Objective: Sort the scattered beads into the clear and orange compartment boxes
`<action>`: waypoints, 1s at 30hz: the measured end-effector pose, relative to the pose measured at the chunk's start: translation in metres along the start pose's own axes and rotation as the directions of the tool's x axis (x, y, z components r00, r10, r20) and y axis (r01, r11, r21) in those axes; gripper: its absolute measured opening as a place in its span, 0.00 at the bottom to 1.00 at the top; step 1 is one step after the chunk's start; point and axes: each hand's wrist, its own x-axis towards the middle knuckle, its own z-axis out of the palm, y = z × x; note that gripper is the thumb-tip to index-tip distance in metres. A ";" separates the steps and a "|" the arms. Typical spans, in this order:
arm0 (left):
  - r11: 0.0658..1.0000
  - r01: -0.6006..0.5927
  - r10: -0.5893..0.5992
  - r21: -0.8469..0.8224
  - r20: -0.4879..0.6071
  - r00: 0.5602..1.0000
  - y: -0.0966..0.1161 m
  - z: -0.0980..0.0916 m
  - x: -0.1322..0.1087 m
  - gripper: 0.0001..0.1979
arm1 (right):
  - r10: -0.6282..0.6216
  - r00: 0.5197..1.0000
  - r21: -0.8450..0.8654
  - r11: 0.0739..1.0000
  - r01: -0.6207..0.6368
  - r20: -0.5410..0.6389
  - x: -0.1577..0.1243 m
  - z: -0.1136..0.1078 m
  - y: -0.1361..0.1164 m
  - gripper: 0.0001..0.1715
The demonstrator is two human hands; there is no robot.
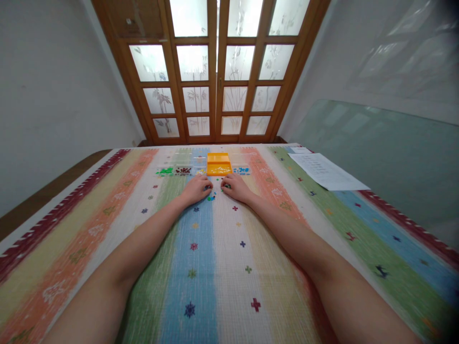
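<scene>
My left hand [197, 188] rests on the striped tablecloth with its fingers curled together; what they pinch, if anything, is too small to make out. Facing it, my right hand [234, 186] has its fingers bent down, and small green pieces [226, 187] show at the fingertips. Between the hands lie a few loose blue and green pieces [211, 198]. Just beyond the fingers stands an orange box [219, 175], its lid raised at the back, with small whitish pieces inside. Beside it, clear containers hold green pieces [166, 171], dark brown pieces [183, 170], yellow pieces [201, 171] and blue pieces [242, 170].
A striped, patterned tablecloth [229, 267] covers the table. Printed white sheets [326, 171] lie toward the right edge. A pale glass panel [376, 143] leans by the right wall. Wooden doors with frosted panes [218, 95] stand behind the table.
</scene>
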 end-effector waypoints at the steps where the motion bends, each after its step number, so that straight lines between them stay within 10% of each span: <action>1: 1.000 0.003 -0.003 0.012 0.000 1.000 0.000 0.000 0.000 0.09 | -0.002 1.000 -0.001 1.000 0.002 0.003 0.000 0.000 -0.001 0.03; 11: 0.998 0.054 -0.053 0.040 -0.036 0.998 0.004 0.003 0.001 0.08 | 0.156 0.976 0.043 0.988 -0.151 -0.152 0.005 -0.005 0.008 0.05; 20: 0.999 0.035 -0.035 0.010 -0.038 0.999 0.000 0.007 0.001 0.08 | 0.488 0.758 0.068 0.856 -0.513 -0.432 0.004 -0.029 0.054 0.10; 30: 0.998 0.055 -0.056 -0.026 -0.059 0.997 0.002 0.002 0.001 0.08 | 0.622 0.651 0.194 0.771 -0.606 -0.435 0.002 -0.029 0.075 0.15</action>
